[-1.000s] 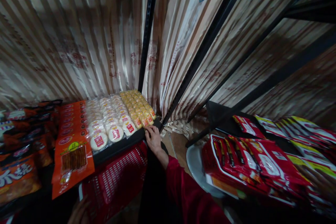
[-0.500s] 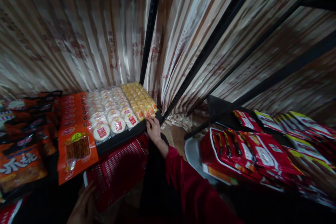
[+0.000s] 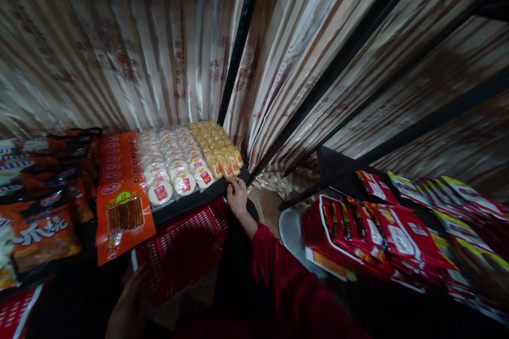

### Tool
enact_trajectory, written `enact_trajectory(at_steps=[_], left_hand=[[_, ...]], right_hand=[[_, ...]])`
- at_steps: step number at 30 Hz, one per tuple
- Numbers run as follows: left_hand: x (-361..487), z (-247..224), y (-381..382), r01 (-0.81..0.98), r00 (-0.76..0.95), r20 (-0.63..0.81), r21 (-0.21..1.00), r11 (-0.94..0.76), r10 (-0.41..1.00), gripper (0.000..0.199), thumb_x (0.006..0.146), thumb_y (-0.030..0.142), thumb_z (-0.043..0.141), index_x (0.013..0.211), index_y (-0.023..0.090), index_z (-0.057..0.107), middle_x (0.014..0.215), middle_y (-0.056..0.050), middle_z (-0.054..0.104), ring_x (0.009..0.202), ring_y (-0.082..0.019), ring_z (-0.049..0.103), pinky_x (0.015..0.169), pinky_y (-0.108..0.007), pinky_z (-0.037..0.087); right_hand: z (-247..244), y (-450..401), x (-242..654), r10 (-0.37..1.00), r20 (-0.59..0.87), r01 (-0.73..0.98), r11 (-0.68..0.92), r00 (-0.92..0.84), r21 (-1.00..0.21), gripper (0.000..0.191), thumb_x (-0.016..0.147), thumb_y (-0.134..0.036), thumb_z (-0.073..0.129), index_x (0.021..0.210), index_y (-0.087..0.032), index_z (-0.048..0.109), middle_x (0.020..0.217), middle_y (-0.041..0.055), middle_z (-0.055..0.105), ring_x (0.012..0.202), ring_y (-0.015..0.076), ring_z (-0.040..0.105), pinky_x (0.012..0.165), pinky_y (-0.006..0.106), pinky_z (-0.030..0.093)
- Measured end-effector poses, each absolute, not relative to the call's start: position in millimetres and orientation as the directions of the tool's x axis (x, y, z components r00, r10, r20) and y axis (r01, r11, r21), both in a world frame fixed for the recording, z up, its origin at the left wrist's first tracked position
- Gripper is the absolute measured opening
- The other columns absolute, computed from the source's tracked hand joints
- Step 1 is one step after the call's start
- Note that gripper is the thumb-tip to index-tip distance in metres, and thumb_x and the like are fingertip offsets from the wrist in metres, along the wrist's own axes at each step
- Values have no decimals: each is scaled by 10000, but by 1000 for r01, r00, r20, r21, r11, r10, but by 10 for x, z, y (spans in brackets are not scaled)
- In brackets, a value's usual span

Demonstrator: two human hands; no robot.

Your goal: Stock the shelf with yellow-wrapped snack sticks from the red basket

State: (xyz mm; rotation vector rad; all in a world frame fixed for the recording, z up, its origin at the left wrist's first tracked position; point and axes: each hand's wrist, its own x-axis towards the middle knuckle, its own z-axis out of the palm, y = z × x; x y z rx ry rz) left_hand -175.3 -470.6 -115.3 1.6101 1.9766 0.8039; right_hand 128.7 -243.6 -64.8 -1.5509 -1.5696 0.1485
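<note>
My right hand (image 3: 237,197) rests at the front edge of the black shelf (image 3: 186,202), its fingertips just below the small yellow packets (image 3: 217,148). Its fingers are bent, and whether they hold anything is hidden. My left hand (image 3: 129,304) is low in the shadow, beside the white rim of a red basket (image 3: 183,249) under the shelf; its fingers look extended. Left of the yellow packets lie rows of round white wrapped pieces (image 3: 183,183), then a long orange pack (image 3: 125,212) that hangs over the shelf edge.
Orange-and-black bags (image 3: 45,233) fill the shelf's left part. A basket of red packets (image 3: 382,228) stands on a grey-white stool (image 3: 292,233) at the right, beside another shelf with packets. Pleated curtains (image 3: 159,53) and dark metal posts (image 3: 242,37) rise behind.
The view has turned slightly, so the shelf goods sit a little further right. My right hand stays at the shelf edge. My left hand remains near the basket rim.
</note>
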Motion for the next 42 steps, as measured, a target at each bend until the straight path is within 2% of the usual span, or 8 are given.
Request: enact_trajectory(at_steps=[5, 10, 15, 20, 28, 35, 42], left_hand=[[-1753, -1173, -4721, 709, -189, 24, 695, 120, 982, 415, 796, 326, 405, 1129, 198, 618, 1216, -59, 627, 1097, -222, 603, 890, -331, 534], [-1735, -1113, -4696, 715, -230, 43, 686, 139, 972, 419, 795, 344, 376, 1067, 184, 652, 1168, -66, 657, 1042, -220, 635, 863, -326, 547], [-1694, -1030, -4670, 722, -221, 47, 679, 131, 974, 372, 784, 320, 405, 1021, 218, 672, 1122, -17, 683, 1007, -189, 653, 844, -279, 553], [-1646, -958, -4657, 754, -234, 37, 638, 158, 972, 407, 799, 322, 360, 1004, 178, 680, 1093, -48, 694, 996, -202, 658, 839, -291, 557], [-1624, -917, -4635, 785, -216, 13, 597, 166, 976, 400, 791, 335, 354, 961, 204, 691, 1064, -30, 705, 931, -182, 681, 772, -252, 569], [-1582, -808, -4625, 800, -195, -32, 572, 178, 980, 415, 802, 341, 331, 954, 201, 692, 1046, -33, 711, 918, -182, 686, 761, -258, 569], [-1615, -891, -4640, 832, -169, -41, 530, 165, 985, 422, 817, 329, 319, 965, 189, 689, 1062, -42, 705, 952, -205, 675, 818, -300, 562]], right_hand=[[-651, -2442, 1276, 863, 476, 748, 201, 170, -632, 333, 790, -116, 424, 994, -185, 677, 1014, 89, 590, 1011, 208, 521, 921, 349, 435], [-632, -2434, 1287, 866, 476, 732, 225, 152, -643, 343, 786, -114, 414, 998, -185, 675, 1028, 88, 598, 1003, 204, 534, 923, 352, 440], [-685, -2474, 1338, 851, 507, 699, 282, 134, -657, 341, 802, -126, 403, 998, -194, 674, 1041, 92, 596, 1014, 203, 538, 919, 371, 449], [-659, -2461, 1340, 837, 537, 693, 326, 104, -643, 332, 811, -140, 403, 995, -183, 677, 1020, 101, 598, 1001, 212, 538, 916, 395, 454], [-532, -2375, 1200, 856, 514, 665, 347, 64, -661, 365, 788, -107, 414, 1011, -223, 678, 1023, 77, 613, 1009, 204, 546, 917, 372, 459], [-668, -2522, 1120, 854, 516, 609, 373, 69, -700, 356, 810, -117, 395, 1022, -199, 668, 1005, 88, 613, 970, 201, 565, 884, 353, 480], [-592, -2514, 1121, 841, 542, 677, 390, 15, -624, 375, 804, -111, 419, 1062, -231, 663, 1134, 85, 575, 1083, 219, 507, 943, 399, 441]])
